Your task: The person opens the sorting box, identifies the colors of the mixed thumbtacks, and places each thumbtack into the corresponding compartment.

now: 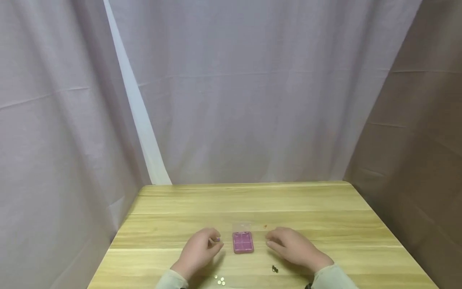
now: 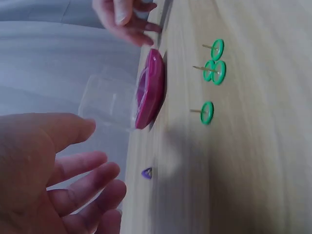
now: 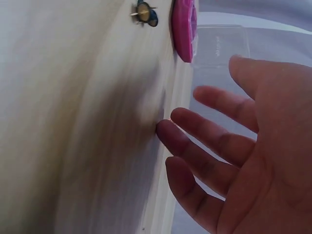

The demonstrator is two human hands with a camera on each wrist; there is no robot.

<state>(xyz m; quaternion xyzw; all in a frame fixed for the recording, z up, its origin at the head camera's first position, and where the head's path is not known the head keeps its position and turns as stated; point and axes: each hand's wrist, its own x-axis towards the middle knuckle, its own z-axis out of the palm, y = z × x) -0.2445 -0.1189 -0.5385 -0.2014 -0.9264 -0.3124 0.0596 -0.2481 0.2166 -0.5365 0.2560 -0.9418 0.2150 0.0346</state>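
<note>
While left hand [image 1: 197, 249] and right hand [image 1: 296, 248] hung empty, fingers apart, pink box [image 1: 243, 242] looked light, stiff, slick; seemed best pinched at its sides.

A greyish curtain [image 1: 252, 104] (faintly creased) hangs behind the wood-grained table [image 1: 187, 200].

A person wears a plain, pale cream-green fabric garment with long sleeves, the left sleeve [image 1: 171, 280] and right sleeve [image 1: 333, 277] both reaching the wrists. A small black piece [image 1: 308, 286] shows at the right cuff, and a dark sliver [image 1: 185, 286] at the left; both are too cropped to identify. The left hand [image 1: 200, 248] and right hand [image 1: 294, 248] are bare, their rounded fingers [image 3: 212, 134] creased at the joints.
</note>
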